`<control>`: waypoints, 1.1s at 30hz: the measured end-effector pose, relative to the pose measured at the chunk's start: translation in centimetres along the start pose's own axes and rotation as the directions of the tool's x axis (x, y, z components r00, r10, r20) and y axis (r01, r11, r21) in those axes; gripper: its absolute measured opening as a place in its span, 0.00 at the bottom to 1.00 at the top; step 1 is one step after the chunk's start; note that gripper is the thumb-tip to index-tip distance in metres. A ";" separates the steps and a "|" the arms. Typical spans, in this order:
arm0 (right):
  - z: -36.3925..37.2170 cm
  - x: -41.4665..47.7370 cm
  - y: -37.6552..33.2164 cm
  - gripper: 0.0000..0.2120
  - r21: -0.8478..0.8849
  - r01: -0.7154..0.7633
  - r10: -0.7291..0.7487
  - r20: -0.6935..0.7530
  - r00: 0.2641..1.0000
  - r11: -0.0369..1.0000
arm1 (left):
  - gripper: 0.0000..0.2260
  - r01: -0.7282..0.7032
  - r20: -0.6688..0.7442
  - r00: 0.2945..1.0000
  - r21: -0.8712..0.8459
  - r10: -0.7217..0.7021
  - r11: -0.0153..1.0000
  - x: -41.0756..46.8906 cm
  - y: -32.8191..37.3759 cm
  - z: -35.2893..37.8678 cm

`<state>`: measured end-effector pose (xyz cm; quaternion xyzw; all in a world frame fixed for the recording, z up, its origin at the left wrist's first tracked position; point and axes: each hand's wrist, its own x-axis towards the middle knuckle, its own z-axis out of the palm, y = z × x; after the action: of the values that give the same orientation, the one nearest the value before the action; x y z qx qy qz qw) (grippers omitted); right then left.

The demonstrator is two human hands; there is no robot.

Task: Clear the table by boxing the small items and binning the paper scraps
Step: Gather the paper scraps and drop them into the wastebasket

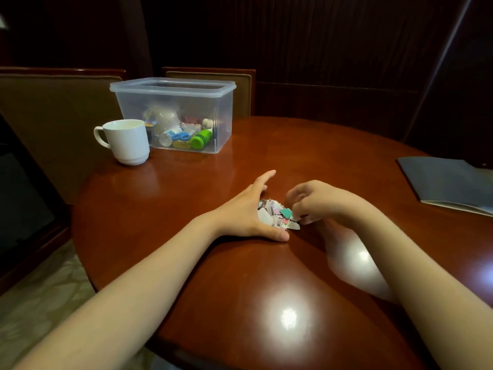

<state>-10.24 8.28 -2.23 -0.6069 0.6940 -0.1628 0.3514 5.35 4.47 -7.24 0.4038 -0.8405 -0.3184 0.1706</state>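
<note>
A small heap of torn paper scraps [277, 216], white, pink and teal, lies on the brown wooden table [213, 263]. My left hand [249, 212] stands on its edge against the heap's left side, fingers straight, thumb on the table. My right hand [310, 202] is at the heap's right side with fingers curled down over the scraps; it is blurred. A clear plastic box [173, 113] stands at the table's far left, open-topped, holding several small items, among them blue scissors and a green bottle.
A white cup [126, 141] stands just left of the box near the table's edge. A dark folder [448, 182] lies at the right edge. Two upholstered chairs [53, 124] stand behind the table. No bin is in view.
</note>
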 end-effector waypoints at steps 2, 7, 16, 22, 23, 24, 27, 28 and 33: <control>0.5 0.0 -0.5 0.21 0.076 0.042 -0.047 0.056 0.997 0.996 | 0.51 -0.014 -0.018 1.000 -0.006 0.014 1.000 0.1 0.0 0.1; 1.8 0.6 -0.9 0.19 0.319 0.073 -0.094 0.051 0.994 0.945 | 0.41 -0.063 -0.077 0.995 0.036 0.065 0.997 0.5 -0.2 0.4; 1.2 0.7 0.3 0.07 0.287 0.173 -0.135 -0.149 0.980 0.942 | 0.14 -0.102 -0.268 0.950 0.216 0.159 0.971 0.8 1.0 1.0; 0.7 0.3 0.3 0.06 0.467 0.174 -0.104 -0.170 0.980 0.867 | 0.09 -0.050 -0.332 0.932 0.287 0.148 0.957 0.5 1.3 1.0; 0.5 0.3 0.4 0.07 0.437 0.176 -0.104 -0.186 0.977 0.882 | 0.09 -0.040 -0.335 0.931 0.304 0.146 0.952 0.5 1.4 1.0; 0.4 0.4 0.5 0.09 0.379 0.180 -0.106 -0.207 0.973 0.908 | 0.08 -0.027 -0.340 0.930 0.318 0.141 0.948 0.5 1.4 1.0; 0.1 0.9 1.0 0.09 0.184 0.144 -0.104 -0.212 0.972 0.972 | 0.09 0.015 -0.389 0.916 0.278 0.099 0.960 0.6 1.2 0.7; 0.0 0.9 1.0 0.09 0.120 0.121 -0.097 -0.184 0.978 0.985 | 0.10 0.029 -0.410 0.909 0.238 0.074 0.971 0.7 1.0 0.5; 0.7 0.9 0.7 0.21 -0.120 0.108 -0.118 -0.075 0.990 0.987 | 0.13 0.059 -0.564 0.825 0.004 -0.046 0.998 0.8 0.7 -0.4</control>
<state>-10.27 7.68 -3.49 -0.6575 0.6805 -0.1669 0.2772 4.69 3.99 -6.46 0.5045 -0.7448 -0.1807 0.3977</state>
